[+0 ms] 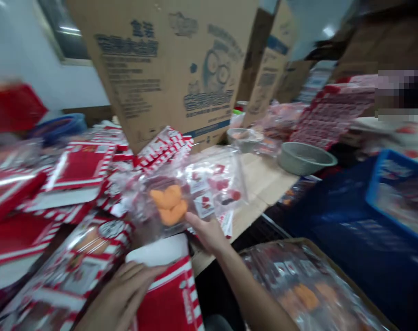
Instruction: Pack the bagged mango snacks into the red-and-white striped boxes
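Note:
My left hand (128, 289) closes over a red-and-white striped carton (172, 294) at the bottom centre; the carton's white end flap (163, 250) stands open. My right hand (209, 232) grips the lower right edge of a clear plastic bag (146, 216) holding an orange shaped piece (169, 204). Its other fingers are partly hidden and blurred. Behind that bag lies another clear bag with small printed cards (204, 204) and red pieces inside.
Striped red cartons (83, 165) pile up on the left. A large cardboard box (174, 69) stands behind. A grey-green basket (303, 158) sits at the right of the wooden table (257, 184). At lower right are a box of packed bags (298, 276) and a blue crate (374, 179).

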Action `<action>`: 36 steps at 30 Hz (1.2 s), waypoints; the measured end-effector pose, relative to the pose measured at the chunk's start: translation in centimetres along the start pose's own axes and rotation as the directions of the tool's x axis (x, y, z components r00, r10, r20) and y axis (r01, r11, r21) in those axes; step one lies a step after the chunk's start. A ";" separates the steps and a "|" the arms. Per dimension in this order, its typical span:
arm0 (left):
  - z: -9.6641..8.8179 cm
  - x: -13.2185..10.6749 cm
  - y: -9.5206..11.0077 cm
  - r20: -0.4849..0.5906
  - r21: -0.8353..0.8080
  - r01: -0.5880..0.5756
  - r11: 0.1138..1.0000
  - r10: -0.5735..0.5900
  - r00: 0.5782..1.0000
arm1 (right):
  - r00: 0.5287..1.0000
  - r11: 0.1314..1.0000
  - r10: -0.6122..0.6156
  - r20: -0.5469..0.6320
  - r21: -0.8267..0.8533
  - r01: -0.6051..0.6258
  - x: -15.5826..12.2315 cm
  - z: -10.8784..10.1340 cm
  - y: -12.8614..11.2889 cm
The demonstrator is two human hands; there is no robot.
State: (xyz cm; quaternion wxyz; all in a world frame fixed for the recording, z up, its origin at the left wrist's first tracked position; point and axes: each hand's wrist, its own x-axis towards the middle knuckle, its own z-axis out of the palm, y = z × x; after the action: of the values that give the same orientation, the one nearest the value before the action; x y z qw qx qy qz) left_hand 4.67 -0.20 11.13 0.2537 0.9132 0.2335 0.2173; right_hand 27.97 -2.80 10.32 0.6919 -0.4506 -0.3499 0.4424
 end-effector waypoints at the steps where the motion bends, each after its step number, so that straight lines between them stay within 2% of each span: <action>1: -0.4 0.1 0.6 0.056 -0.028 0.042 0.999 -0.040 0.998 | 0.999 1.000 0.031 0.036 0.002 -0.031 -0.1 0.1 0.3; 3: -1.0 0.2 1.6 0.039 -0.099 0.118 0.988 -0.115 0.993 | 0.988 0.995 0.099 0.116 -0.010 -0.098 -0.3 0.2 0.5; 7: -1.6 -0.8 2.1 -0.128 -0.157 0.223 0.962 -0.244 0.961 | 0.945 0.974 0.224 0.239 -0.098 -0.206 -0.7 -0.1 -0.5; 10: -1.8 -2.3 1.6 -0.222 -0.106 0.227 0.968 -0.246 0.944 | 0.929 0.946 0.285 0.236 -0.222 -0.234 -0.6 -1.1 -1.4; 13: -1.6 -2.9 1.6 -0.216 -0.001 0.205 0.979 -0.201 0.956 | 0.926 0.922 0.307 0.220 -0.311 -0.232 -0.4 -2.0 -1.7; 14: -1.2 -2.8 1.8 -0.208 0.072 0.190 0.979 -0.172 0.963 | 0.930 0.928 0.296 0.216 -0.297 -0.226 -0.4 -2.0 -1.6; 16: 0.2 -2.3 2.6 -0.259 0.284 0.168 0.944 -0.094 0.961 | 0.941 0.954 0.274 0.198 -0.180 -0.240 -0.6 -1.6 -1.3; 18: 2.2 -1.4 3.9 -0.364 0.467 0.189 0.864 -0.008 0.931 | 0.948 0.960 0.280 0.149 -0.014 -0.281 -1.2 -0.7 -1.2; 20: 4.1 -0.3 5.4 -0.434 0.505 0.228 0.833 0.017 0.901 | 0.948 0.941 0.304 0.094 0.126 -0.314 -1.9 0.5 -1.3; 22: 5.2 0.7 6.6 -0.500 0.481 0.273 0.833 0.005 0.866 | 0.951 0.927 0.304 0.063 0.208 -0.311 -2.5 1.5 -1.7; 25: 4.3 1.8 7.2 -0.566 0.368 0.319 0.873 -0.062 0.822 | 0.972 0.933 0.232 0.030 0.275 -0.231 -2.6 2.3 -2.7; 27: 2.3 1.9 6.8 -0.546 0.239 0.285 0.928 -0.115 0.830 | 0.993 0.950 0.114 -0.041 0.296 -0.097 -1.8 2.6 -3.4; 29: -0.1 1.7 5.8 -0.497 0.035 0.232 0.972 -0.184 0.848 | 0.992 0.958 -0.045 -0.119 0.277 0.076 -0.5 2.9 -3.8; 31: -2.1 1.6 4.7 -0.426 -0.254 0.183 0.950 -0.280 0.860 | 0.972 0.946 -0.170 -0.160 0.249 0.206 0.9 3.5 -3.8; 32: -2.7 1.5 4.1 -0.391 -0.436 0.157 0.886 -0.344 0.854 | 0.967 0.940 -0.192 -0.166 0.251 0.230 1.5 3.9 -3.6; 33: -3.1 1.6 3.5 -0.357 -0.617 0.127 0.776 -0.420 0.834 | 0.969 0.937 -0.187 -0.163 0.267 0.226 2.1 4.4 -3.4; 34: -3.2 1.6 3.0 -0.326 -0.759 0.091 0.645 -0.497 0.804 | 0.974 0.933 -0.166 -0.156 0.294 0.206 2.5 4.9 -3.1; 36: -2.7 1.7 2.3 -0.274 -0.905 0.029 0.424 -0.635 0.722 | 0.988 0.928 -0.088 -0.125 0.351 0.127 3.0 5.7 -2.4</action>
State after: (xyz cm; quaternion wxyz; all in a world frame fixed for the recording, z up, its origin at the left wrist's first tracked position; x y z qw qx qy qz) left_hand 5.35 -0.11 14.97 0.6240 0.4764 0.3473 0.5129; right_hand 24.76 1.23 14.81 0.8033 -0.3201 -0.2502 0.4355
